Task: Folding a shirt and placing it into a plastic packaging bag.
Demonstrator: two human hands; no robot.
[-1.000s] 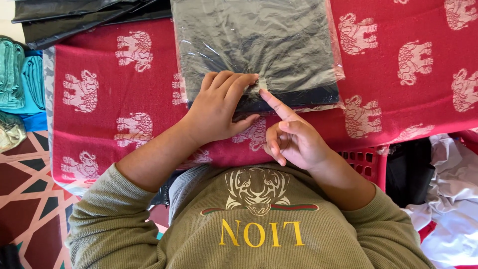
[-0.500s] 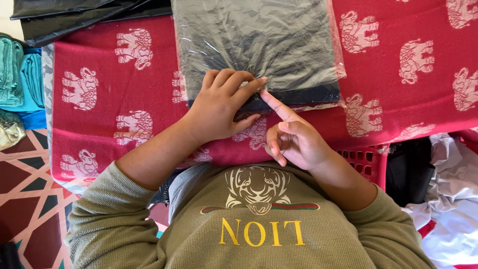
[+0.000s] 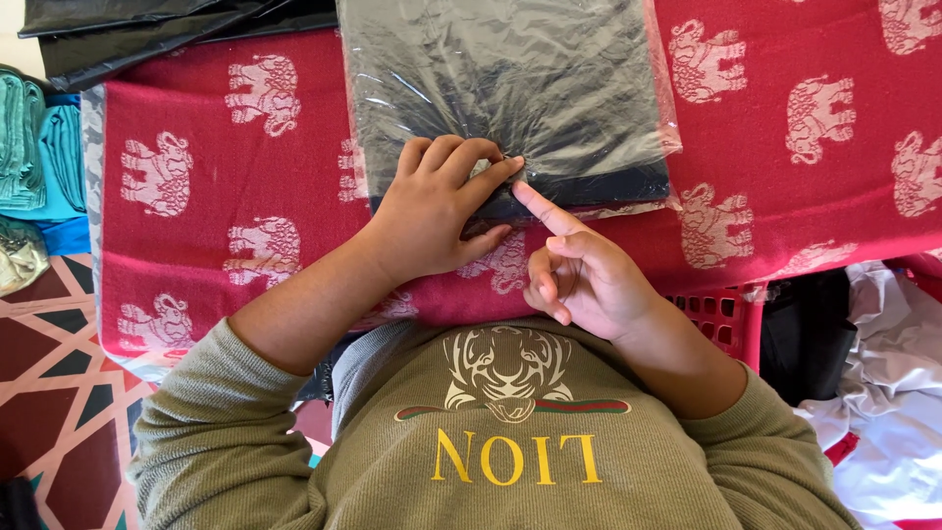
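A clear plastic bag (image 3: 510, 88) with a dark folded garment inside lies on a red cloth with pale elephant figures (image 3: 226, 226). My left hand (image 3: 432, 211) grips the bag's near edge, fingers bent over the top and thumb below the edge. My right hand (image 3: 579, 280) is just right of it. Its index finger is stretched out and touches the bag's near edge beside my left fingertips. Its other fingers are curled and hold nothing that I can see.
Dark plastic sheets (image 3: 147, 34) lie at the far left. Teal and blue folded cloths (image 3: 39, 147) are stacked left of the red cloth. A red plastic basket (image 3: 721, 319) and white and dark clothes (image 3: 883, 393) sit at the right. The floor (image 3: 59, 373) is patterned.
My left fingers have slid a little to the right along the bag's edge and now cover the pale strip there. My right hand has barely moved.
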